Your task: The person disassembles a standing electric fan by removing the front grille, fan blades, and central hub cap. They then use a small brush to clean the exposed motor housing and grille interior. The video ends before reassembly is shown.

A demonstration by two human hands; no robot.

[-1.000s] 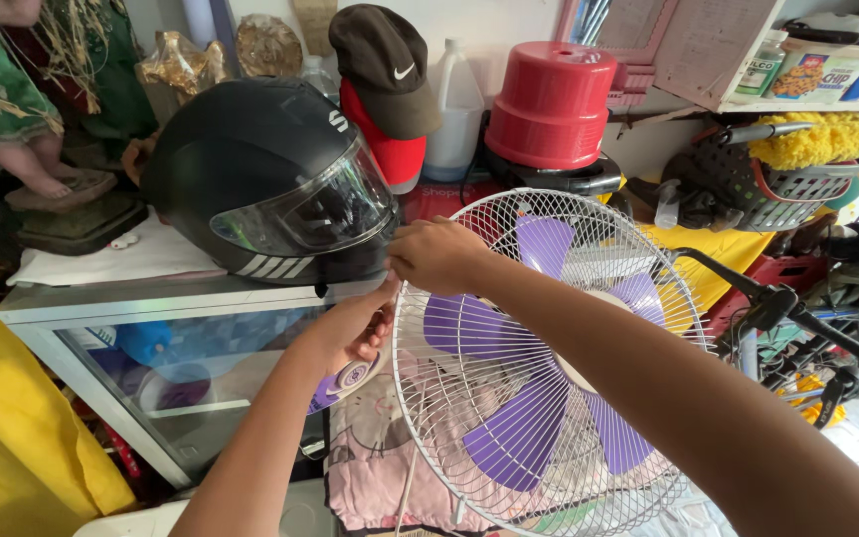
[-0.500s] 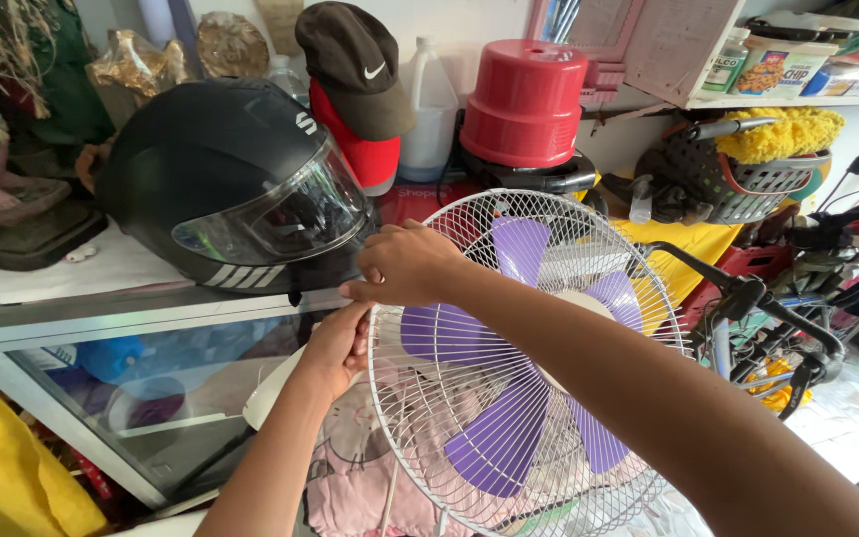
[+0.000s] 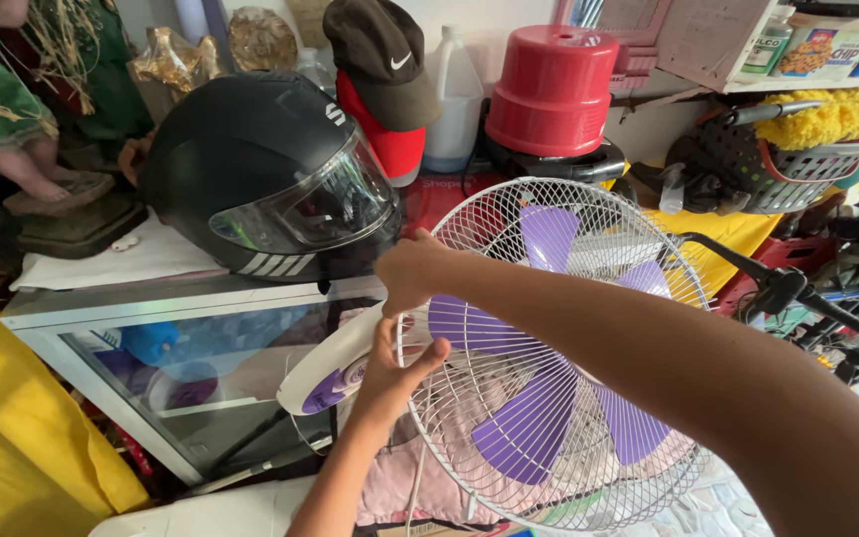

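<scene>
Right hand (image 3: 415,270) curls over the fan's wire grille (image 3: 549,398) rim at top-left; left hand (image 3: 390,373) clasps just below, nearer the motor housing (image 3: 325,373)

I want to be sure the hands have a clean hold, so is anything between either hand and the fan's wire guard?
Nothing visible. The right hand rests on the wire guard's upper left rim, and the left hand touches its left edge beside the motor housing.
</scene>
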